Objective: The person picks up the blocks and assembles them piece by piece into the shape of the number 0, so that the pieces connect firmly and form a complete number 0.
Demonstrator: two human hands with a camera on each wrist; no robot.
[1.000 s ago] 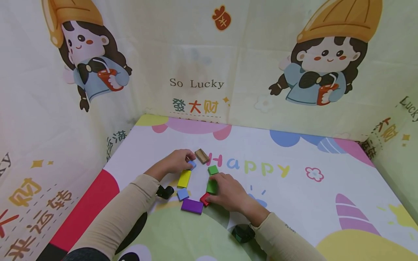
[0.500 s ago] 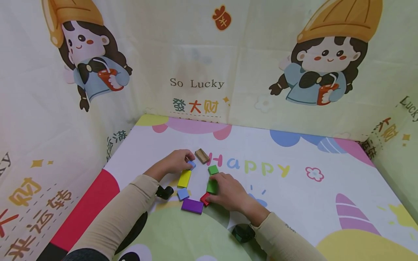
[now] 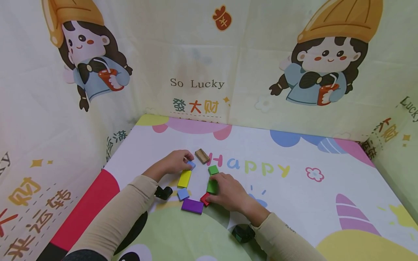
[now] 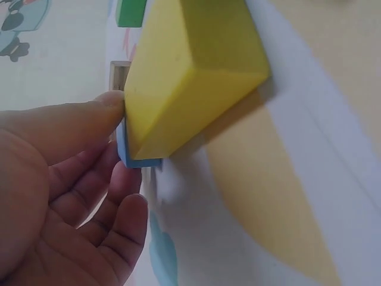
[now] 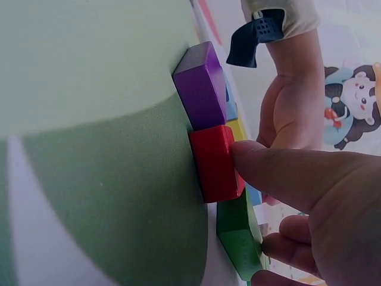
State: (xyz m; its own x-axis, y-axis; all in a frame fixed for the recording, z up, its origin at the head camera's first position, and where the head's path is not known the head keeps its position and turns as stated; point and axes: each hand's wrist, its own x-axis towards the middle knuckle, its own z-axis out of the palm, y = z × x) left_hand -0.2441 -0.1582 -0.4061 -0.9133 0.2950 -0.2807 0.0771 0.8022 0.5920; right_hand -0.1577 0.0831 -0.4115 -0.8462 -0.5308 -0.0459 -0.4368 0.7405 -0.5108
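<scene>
My left hand (image 3: 175, 161) holds a small blue block (image 3: 191, 165) with thumb and fingers, at the far end of a yellow block (image 3: 184, 179). In the left wrist view the yellow block (image 4: 178, 77) partly covers the blue block (image 4: 137, 161). My right hand (image 3: 230, 192) rests its thumb on a red block (image 3: 204, 199); its other fingers touch a long green block (image 3: 212, 187). The right wrist view shows the thumb on the red block (image 5: 215, 164) and fingertips at the green block (image 5: 239, 235).
The blocks form a loose ring. A second blue block (image 3: 183, 194) and a purple block (image 3: 192, 206) make its near side. At the far side lie a small green block (image 3: 213, 170) and a brown wooden block (image 3: 202, 156). Printed cloth walls (image 3: 248, 90) surround the table.
</scene>
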